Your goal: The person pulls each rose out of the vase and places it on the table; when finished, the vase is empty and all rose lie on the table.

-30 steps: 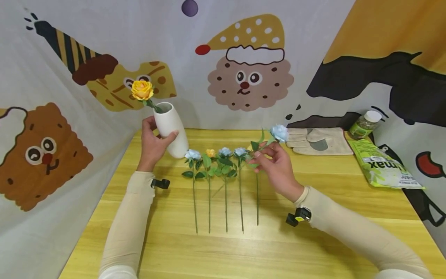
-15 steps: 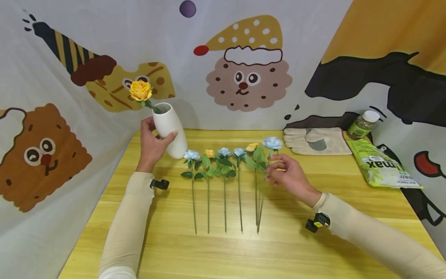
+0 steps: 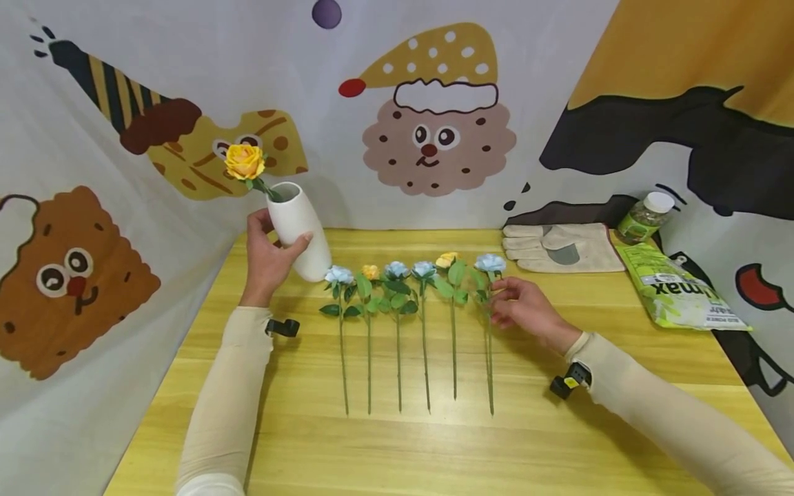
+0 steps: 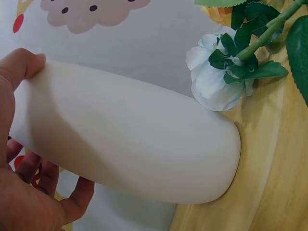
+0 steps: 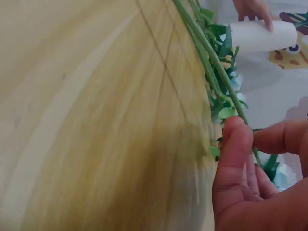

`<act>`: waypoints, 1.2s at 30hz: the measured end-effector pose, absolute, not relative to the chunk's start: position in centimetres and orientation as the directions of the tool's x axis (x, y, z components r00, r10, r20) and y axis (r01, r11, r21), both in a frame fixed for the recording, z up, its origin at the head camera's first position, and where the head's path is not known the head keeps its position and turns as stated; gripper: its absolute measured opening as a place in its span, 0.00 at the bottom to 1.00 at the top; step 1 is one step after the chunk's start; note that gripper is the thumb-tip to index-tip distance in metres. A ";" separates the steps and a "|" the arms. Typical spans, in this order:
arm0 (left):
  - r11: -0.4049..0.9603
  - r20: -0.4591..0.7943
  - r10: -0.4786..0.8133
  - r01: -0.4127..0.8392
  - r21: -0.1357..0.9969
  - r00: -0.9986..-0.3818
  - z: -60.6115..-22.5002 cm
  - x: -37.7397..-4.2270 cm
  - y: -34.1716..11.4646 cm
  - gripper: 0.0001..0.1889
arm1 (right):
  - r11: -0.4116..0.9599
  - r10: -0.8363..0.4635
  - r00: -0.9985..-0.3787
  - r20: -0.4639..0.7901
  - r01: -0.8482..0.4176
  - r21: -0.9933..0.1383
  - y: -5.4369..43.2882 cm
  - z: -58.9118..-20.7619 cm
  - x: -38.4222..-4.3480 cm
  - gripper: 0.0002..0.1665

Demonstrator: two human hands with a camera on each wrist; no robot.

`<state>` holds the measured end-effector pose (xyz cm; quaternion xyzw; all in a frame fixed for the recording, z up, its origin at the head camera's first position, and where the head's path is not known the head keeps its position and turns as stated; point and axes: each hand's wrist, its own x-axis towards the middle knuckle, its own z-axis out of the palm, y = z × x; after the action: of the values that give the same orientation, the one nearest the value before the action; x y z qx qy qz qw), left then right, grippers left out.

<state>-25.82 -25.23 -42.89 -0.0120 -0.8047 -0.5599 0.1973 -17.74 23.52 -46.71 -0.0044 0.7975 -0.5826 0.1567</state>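
My left hand (image 3: 267, 267) grips a white vase (image 3: 302, 231) from the left, thumb across its front; the vase leans a little, its base on the table. A yellow rose (image 3: 245, 162) tilts out of its mouth to the left. At the right end of a row of roses, my right hand (image 3: 532, 313) pinches the stem of a blue rose (image 3: 490, 263) below its bloom. The right wrist view shows thumb and fingertips meeting at that green stem (image 5: 211, 53). Left of it lie a yellow rose (image 3: 446, 260) and several others, stems pointing toward me.
A pale work glove (image 3: 564, 248) lies at the table's back right. Beside it are a white-capped jar (image 3: 645, 219) and a green-and-white packet (image 3: 685, 293). A cartoon-printed cloth (image 3: 335, 151) hangs right behind the wooden table (image 3: 372, 455).
My right hand has brought the blue rose down and to the right, from over the yellow rose to the row's right end, its stem now separate. My left hand keeps its grip on the vase.
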 end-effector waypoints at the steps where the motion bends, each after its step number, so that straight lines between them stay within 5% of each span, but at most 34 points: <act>1: 0.372 0.330 -0.202 0.239 0.897 -0.922 -42.9 -25.9 -25.2 0.44 | 0.326 -0.195 -0.945 -0.261 0.189 -0.926 23.6 -46.9 -17.8 0.30; 12: 0.374 0.334 -0.197 0.244 0.895 -0.922 -43.1 -25.9 -25.3 0.43 | 0.336 -0.263 -0.893 -0.366 0.271 -0.902 23.2 -48.3 -18.2 0.30; 36: 0.365 0.347 -0.193 0.261 0.894 -0.918 -43.2 -26.1 -25.4 0.44 | 0.268 -0.253 -0.887 -0.385 0.318 -0.909 23.5 -48.9 -19.0 0.32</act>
<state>-26.06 -25.38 -43.15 -0.0212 -0.8010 -0.5633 0.2019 -18.98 23.48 -48.93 0.0216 0.7604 -0.6046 0.2362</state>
